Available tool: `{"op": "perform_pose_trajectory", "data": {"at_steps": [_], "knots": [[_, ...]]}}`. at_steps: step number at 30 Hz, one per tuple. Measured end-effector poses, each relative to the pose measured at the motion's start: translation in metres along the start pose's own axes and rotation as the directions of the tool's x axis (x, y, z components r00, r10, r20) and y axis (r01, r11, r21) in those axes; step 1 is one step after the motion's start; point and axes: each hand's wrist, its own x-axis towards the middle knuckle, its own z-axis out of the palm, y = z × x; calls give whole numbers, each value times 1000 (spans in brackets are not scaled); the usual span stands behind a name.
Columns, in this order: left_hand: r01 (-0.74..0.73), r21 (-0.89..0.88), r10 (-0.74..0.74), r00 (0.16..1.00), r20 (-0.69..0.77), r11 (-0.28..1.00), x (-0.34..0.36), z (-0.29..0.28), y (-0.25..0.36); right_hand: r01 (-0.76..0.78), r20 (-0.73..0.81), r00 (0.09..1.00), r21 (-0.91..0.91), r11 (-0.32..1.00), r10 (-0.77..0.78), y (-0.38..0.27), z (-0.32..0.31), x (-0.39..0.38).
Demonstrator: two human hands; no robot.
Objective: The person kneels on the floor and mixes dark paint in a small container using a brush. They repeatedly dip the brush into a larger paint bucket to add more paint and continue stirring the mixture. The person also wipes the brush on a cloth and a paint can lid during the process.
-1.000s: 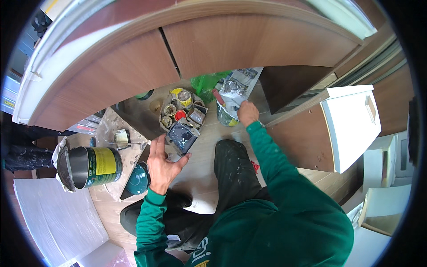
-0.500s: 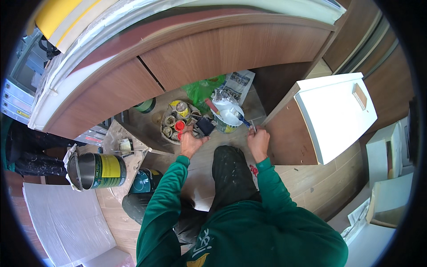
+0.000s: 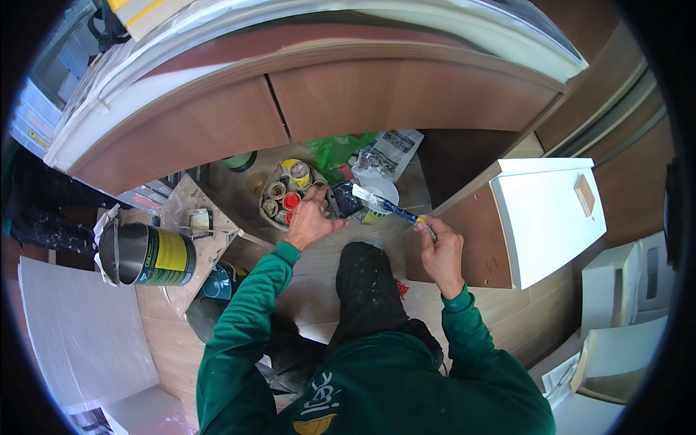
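From where I stand, the wooden cabinet (image 3: 406, 94) fills the far side, with the white-faced drawer box (image 3: 547, 217) off its right end. On the floor (image 3: 312, 297), near the cabinet's lower edge, sits the white-lined bucket (image 3: 386, 187). The left hand (image 3: 309, 220), half curled, grips the black container (image 3: 344, 200) at its left edge. The right hand (image 3: 441, 250) is closed around the blue-handled brush (image 3: 397, 211), its whitened bristles by the container's right edge. A small red tin (image 3: 291, 200) sits beside the left fingers.
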Motion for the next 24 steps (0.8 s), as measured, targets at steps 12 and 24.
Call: {"op": "perform_pose_trajectory", "data": {"at_steps": [12, 24], "knots": [[-72, 56, 75, 996, -56, 996, -41, -39, 10, 220, 113, 968, 43, 975, -223, -25, -5, -4], [-83, 73, 87, 995, -42, 994, -57, -54, 10, 264, 159, 953, -17, 964, -258, -41, -15, 0]]}}
